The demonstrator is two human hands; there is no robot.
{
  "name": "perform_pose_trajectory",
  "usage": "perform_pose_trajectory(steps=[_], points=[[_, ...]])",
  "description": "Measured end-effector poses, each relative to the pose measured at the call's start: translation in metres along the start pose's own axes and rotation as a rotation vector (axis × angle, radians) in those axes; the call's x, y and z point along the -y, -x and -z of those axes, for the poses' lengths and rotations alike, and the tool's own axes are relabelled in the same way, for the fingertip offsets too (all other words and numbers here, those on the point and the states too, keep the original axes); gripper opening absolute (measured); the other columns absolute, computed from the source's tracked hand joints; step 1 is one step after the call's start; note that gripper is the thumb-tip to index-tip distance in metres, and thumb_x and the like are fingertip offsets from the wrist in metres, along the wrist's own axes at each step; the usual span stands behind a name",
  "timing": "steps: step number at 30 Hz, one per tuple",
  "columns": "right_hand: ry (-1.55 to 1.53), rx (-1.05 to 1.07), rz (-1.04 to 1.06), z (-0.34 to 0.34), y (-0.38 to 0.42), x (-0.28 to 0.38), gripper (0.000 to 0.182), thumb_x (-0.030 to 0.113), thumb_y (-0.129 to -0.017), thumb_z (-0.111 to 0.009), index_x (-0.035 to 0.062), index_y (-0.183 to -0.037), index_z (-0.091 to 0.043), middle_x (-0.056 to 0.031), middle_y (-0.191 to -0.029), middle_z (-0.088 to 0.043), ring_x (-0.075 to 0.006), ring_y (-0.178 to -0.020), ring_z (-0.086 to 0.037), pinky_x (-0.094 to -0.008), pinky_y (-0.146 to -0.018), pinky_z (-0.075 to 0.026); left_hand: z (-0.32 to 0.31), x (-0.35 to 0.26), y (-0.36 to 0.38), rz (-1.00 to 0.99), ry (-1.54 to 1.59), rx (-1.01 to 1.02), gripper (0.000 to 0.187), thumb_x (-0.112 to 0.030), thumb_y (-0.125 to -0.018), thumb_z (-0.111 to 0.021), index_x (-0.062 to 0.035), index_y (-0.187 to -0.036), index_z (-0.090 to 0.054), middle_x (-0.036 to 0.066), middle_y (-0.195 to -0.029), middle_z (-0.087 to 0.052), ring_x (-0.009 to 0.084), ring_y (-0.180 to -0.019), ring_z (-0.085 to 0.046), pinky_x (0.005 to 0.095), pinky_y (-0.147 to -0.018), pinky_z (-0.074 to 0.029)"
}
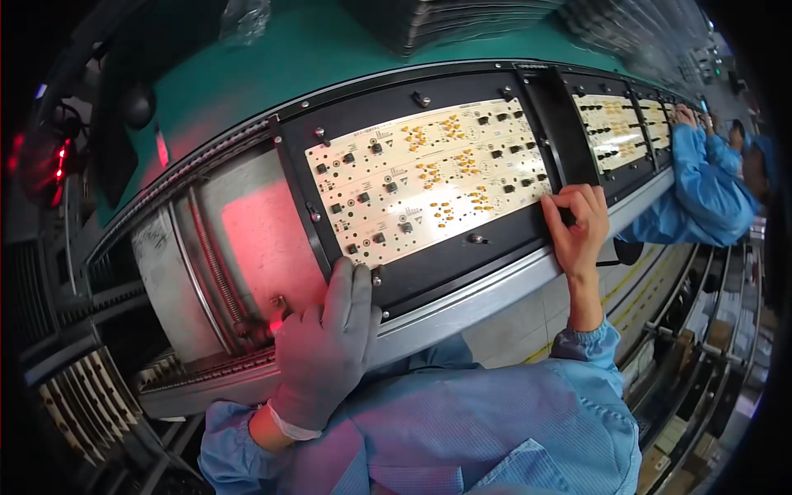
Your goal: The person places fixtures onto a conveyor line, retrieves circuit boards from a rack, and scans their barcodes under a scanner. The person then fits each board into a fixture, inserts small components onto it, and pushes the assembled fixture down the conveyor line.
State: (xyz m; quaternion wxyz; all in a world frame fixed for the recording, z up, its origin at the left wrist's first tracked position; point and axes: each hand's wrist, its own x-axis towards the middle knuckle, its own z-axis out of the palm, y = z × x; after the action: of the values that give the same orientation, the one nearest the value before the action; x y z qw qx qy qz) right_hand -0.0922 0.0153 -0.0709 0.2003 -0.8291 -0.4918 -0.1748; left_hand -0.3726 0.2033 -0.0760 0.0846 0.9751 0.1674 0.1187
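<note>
A cream circuit board panel [425, 177] with black and orange parts lies in a black frame [445, 262] on the conveyor. My left hand [326, 346], in a grey glove, rests at the panel's lower left corner, fingers extended and touching the frame's edge. My bare right hand [579, 221] is at the panel's lower right corner, with thumb and forefinger close together at the board's edge; whether anything is pinched between them is too small to tell. Small metal clamps [477, 238] stand around the panel on the frame.
The conveyor's metal rail [462, 309] runs along the near side. Farther right, a second framed panel [610, 128] lies near a co-worker in blue sleeves [701, 190]. Black trays [445, 21] are stacked on the green surface [223, 78]. A rack of boards [87, 404] stands lower left.
</note>
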Motion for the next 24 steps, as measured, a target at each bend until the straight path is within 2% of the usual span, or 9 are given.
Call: perform_pose_trajectory(steps=[5,10,16,18,20,21,22,23,24], points=[[-0.025,-0.033,-0.167,-0.005,0.000,0.004,0.013,0.004,-0.077,-0.073,0.0027,-0.075,-0.060,-0.0084,-0.079,-0.060,-0.0243,-0.075,-0.053,-0.0320,-0.068,-0.042,0.006,-0.001,-0.011,0.041,0.036,-0.050,0.034,-0.025,-0.079,-0.070,-0.0077,-0.109,-0.065,0.008,-0.106,-0.063,0.0229,-0.067,-0.063,0.0370,-0.057,-0.049],[0.026,-0.054,-0.181,-0.009,0.003,0.006,0.011,0.009,-0.082,-0.070,0.0047,-0.080,-0.061,-0.0063,-0.081,-0.059,-0.0233,-0.076,-0.052,-0.0327,-0.070,-0.041,-0.007,-0.003,-0.030,0.102,0.145,-0.074,0.026,-0.033,-0.079,-0.072,-0.0105,-0.079,-0.058,0.006,-0.080,-0.055,0.0248,-0.058,-0.060,0.0386,-0.048,-0.045],[0.160,-0.077,-0.146,-0.011,0.004,0.005,0.009,0.012,-0.084,-0.067,0.0054,-0.082,-0.062,-0.0089,-0.082,-0.059,-0.0284,-0.079,-0.054,-0.0377,-0.073,-0.041,-0.026,-0.007,-0.044,0.174,0.258,-0.171,0.015,-0.023,-0.080,-0.066,-0.0116,-0.071,-0.061,0.005,-0.063,-0.056,0.0255,-0.053,-0.059,0.0390,-0.045,-0.045],[0.152,-0.058,-0.087,-0.009,0.007,-0.007,0.009,0.012,-0.085,-0.065,0.0041,-0.083,-0.061,-0.0119,-0.082,-0.060,-0.0326,-0.082,-0.056,-0.0401,-0.073,-0.042,-0.041,-0.005,-0.045,0.019,0.094,-0.030,0.009,-0.020,-0.073,-0.065,-0.0131,-0.071,-0.071,0.004,-0.065,-0.062,0.0205,-0.059,-0.064,0.0366,-0.042,-0.044],[0.073,-0.050,-0.098,-0.012,0.013,-0.022,0.015,0.014,-0.087,-0.065,0.0016,-0.095,-0.065,-0.0138,-0.090,-0.064,-0.0292,-0.084,-0.059,-0.0388,-0.076,-0.045,-0.034,-0.011,-0.049,0.080,0.117,0.044,0.010,-0.020,-0.067,-0.065,-0.0129,-0.068,-0.072,0.003,-0.065,-0.063,0.0192,-0.062,-0.065,0.0368,-0.040,-0.042],[0.147,-0.050,-0.119,-0.010,0.023,-0.030,0.020,0.017,-0.089,-0.064,0.0008,-0.100,-0.066,-0.0149,-0.094,-0.065,-0.0282,-0.086,-0.061,-0.0380,-0.078,-0.047,-0.040,-0.018,-0.042,0.070,-0.035,-0.191,0.011,-0.020,-0.068,-0.062,-0.0134,-0.060,-0.064,0.004,-0.055,-0.053,0.0189,-0.050,-0.056,0.0381,-0.038,-0.039],[0.108,-0.112,-0.164,-0.014,0.030,-0.039,0.022,0.019,-0.090,-0.064,0.0001,-0.103,-0.066,-0.0165,-0.096,-0.066,-0.0292,-0.087,-0.061,-0.0378,-0.079,-0.048,-0.069,-0.017,-0.046,0.080,0.197,-0.422,0.009,-0.019,-0.066,-0.062,-0.0121,-0.061,-0.065,0.004,-0.051,-0.048,0.0206,-0.046,-0.052,0.0383,-0.038,-0.038],[0.085,-0.070,-0.151,-0.015,0.020,-0.029,0.028,0.022,-0.091,-0.063,-0.0011,-0.107,-0.065,-0.0168,-0.099,-0.067,-0.0297,-0.089,-0.061,-0.0374,-0.081,-0.048,-0.066,-0.019,-0.038,0.208,-0.374,-0.551,0.012,-0.021,-0.066,-0.062,-0.0102,-0.061,-0.063,0.005,-0.051,-0.047,0.0219,-0.043,-0.046,0.0374,-0.038,-0.035],[-0.083,-0.078,-0.074,-0.027,0.021,-0.080,0.026,0.019,-0.093,-0.061,-0.0026,-0.108,-0.064,-0.0185,-0.097,-0.067,-0.0296,-0.086,-0.061,-0.0373,-0.081,-0.048,-0.103,-0.014,-0.050,0.000,0.029,-0.630,0.013,-0.022,-0.067,-0.061,-0.0104,-0.060,-0.060,0.004,-0.051,-0.044,0.0213,-0.046,-0.046,0.0376,-0.041,-0.036]])
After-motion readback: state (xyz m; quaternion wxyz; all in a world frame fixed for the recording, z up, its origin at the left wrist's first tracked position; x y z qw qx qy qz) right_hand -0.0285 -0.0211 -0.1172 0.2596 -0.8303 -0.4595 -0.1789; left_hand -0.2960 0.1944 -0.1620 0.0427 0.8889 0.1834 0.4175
